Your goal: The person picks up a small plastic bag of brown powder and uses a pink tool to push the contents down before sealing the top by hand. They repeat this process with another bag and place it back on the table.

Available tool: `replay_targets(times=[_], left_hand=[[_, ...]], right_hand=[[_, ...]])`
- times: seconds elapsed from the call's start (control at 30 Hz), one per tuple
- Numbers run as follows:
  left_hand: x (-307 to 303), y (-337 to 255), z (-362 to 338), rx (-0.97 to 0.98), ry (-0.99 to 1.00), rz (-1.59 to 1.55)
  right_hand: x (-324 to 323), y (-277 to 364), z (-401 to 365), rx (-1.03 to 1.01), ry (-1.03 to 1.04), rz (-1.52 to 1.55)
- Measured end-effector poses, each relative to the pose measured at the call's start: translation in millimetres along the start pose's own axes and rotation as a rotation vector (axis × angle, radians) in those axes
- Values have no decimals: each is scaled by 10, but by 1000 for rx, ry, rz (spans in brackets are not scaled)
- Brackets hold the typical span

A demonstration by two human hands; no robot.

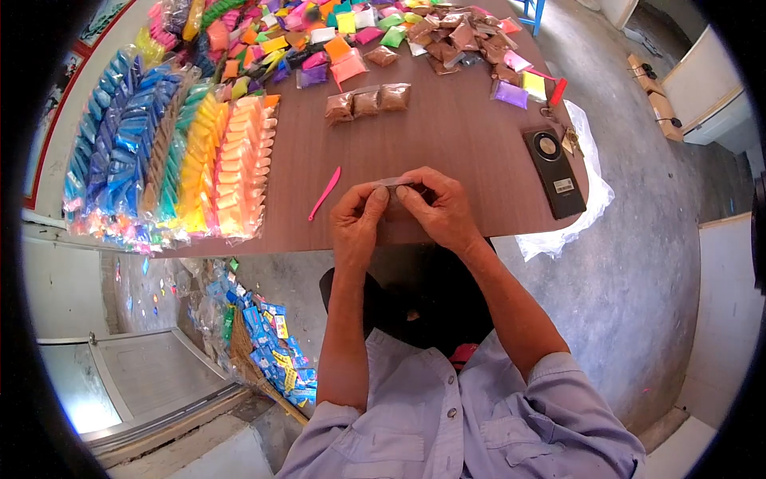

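My left hand (357,217) and my right hand (441,209) meet near the front edge of the table. Both pinch a small clear plastic bag (391,182) between thumbs and fingertips, its lower part mostly hidden by the hands. Left of them lies a pink plastic modelling tool (325,194). Beyond my hands, three brown clay packets (367,102) stand side by side in a row.
Rows of colourful bagged packets (171,160) cover the table's left side. Loose packets (343,48) heap along the far side. A dark phone (554,174) and keys (570,140) lie at the right edge. A broom (249,359) and blue wrappers (275,343) are on the floor.
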State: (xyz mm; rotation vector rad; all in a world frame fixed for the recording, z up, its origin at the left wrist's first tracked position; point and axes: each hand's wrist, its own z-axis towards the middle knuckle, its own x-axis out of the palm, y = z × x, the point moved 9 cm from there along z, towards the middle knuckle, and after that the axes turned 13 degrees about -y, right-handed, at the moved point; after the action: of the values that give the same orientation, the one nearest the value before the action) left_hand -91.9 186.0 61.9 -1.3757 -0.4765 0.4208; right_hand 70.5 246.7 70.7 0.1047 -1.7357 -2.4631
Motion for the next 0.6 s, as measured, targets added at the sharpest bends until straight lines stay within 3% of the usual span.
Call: replay_targets(times=[0.07,0.37,0.6], left_hand=[[-25,-11,-8,3,-5,26],[22,-45,8,1,9,73],[21,41,19,-9,-17,34]], right_hand=[[2,-66,-9,131,-10,81],[-21,54,16,34,-11,-50],[24,-65,24,52,-43,28]])
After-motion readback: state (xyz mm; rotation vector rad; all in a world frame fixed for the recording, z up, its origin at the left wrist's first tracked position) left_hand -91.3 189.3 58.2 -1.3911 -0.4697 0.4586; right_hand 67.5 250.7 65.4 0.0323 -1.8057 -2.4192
